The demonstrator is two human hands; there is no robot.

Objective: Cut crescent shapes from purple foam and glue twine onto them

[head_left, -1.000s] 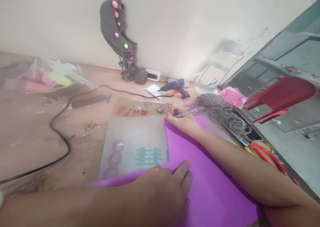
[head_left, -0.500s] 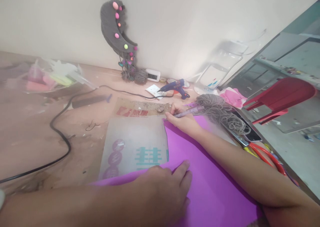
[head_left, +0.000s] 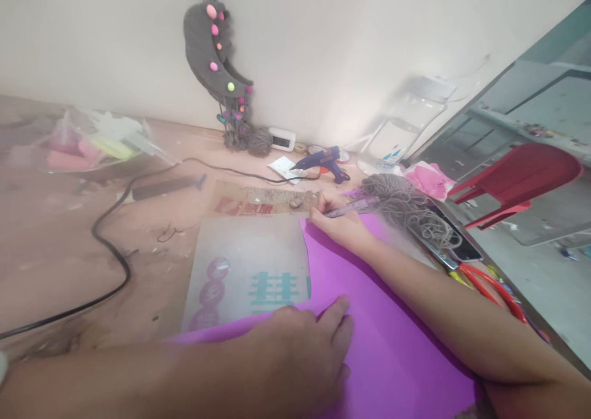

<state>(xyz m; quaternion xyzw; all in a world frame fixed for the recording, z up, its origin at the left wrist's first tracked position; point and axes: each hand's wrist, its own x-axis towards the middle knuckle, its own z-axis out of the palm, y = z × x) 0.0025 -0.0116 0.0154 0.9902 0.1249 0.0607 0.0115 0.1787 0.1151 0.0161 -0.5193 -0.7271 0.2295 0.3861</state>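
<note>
A purple sheet (head_left: 369,320) lies flat on the table in front of me. My left hand (head_left: 300,351) rests flat on its near left part, fingers stretched out and pressing down. At the sheet's far corner my right hand (head_left: 339,222) is closed on a pen (head_left: 351,207), its tip near the sheet's edge. Under the sheet's left side lies a translucent printed plastic sheet (head_left: 249,265) with a strip of cardboard (head_left: 263,202) beyond it.
A tangle of grey yarn (head_left: 406,207) lies beside my right hand, with red-handled scissors (head_left: 494,290) nearer. A blue glue gun (head_left: 323,160), a black cable (head_left: 111,240), a grey crescent hanging (head_left: 210,50) and a red chair (head_left: 521,173) are also around.
</note>
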